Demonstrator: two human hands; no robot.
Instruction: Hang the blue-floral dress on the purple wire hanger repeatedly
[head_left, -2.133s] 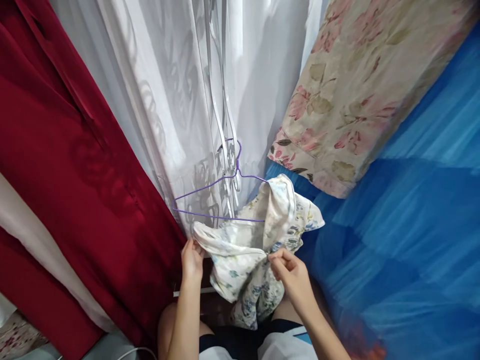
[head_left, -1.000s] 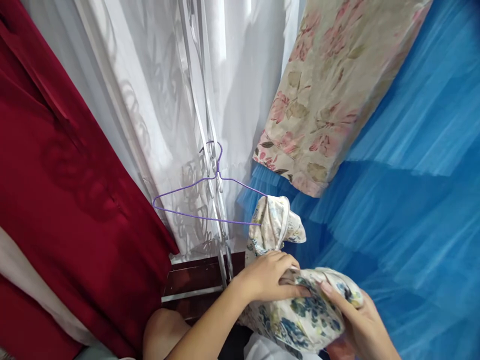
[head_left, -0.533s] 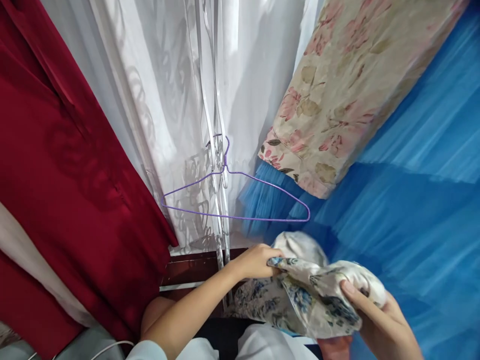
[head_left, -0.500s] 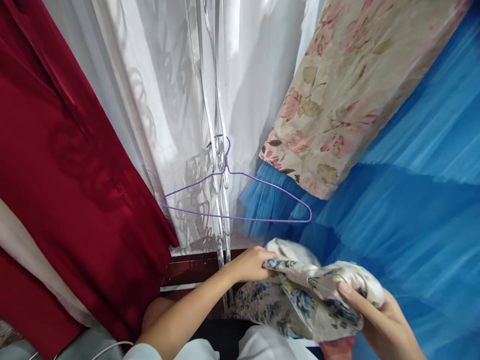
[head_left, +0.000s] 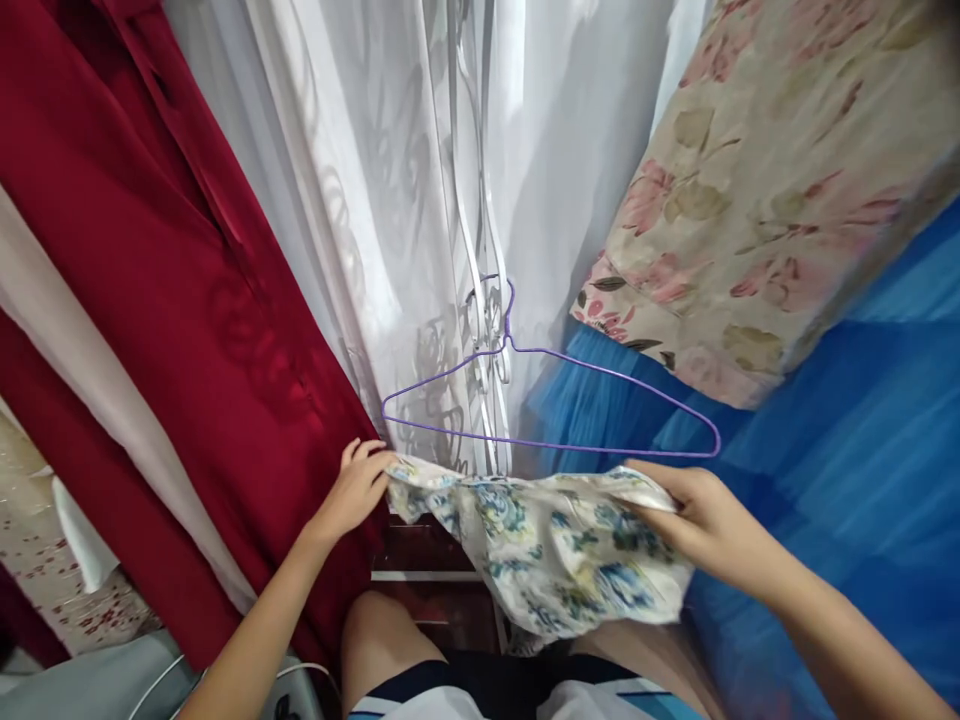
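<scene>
A white cloth garment with blue and green flowers (head_left: 570, 550) is stretched between my hands, above my knees; its exact kind does not show. My left hand (head_left: 361, 488) pinches its upper left corner, beside the red fabric. On the other side my right hand (head_left: 686, 505) is closed on the upper right edge, thumb and fingers gripping the cloth. Just above the garment hangs a bare purple wire hanger (head_left: 551, 445), hooked on a white metal stand (head_left: 484, 300). The hanger's bottom bar lies close to my right hand.
Red fabric (head_left: 217, 330) hangs at the left, white curtains (head_left: 555, 150) behind the stand. To the right are a beige floral garment (head_left: 720, 240) and blue tulle (head_left: 847, 450). A white cable (head_left: 307, 668) lies near a grey surface (head_left: 97, 680) at lower left.
The bunched garment has been spread out between my hands. My left hand moved left and slightly up, my right hand moved up. The view shifted, so the hanger sits farther right.
</scene>
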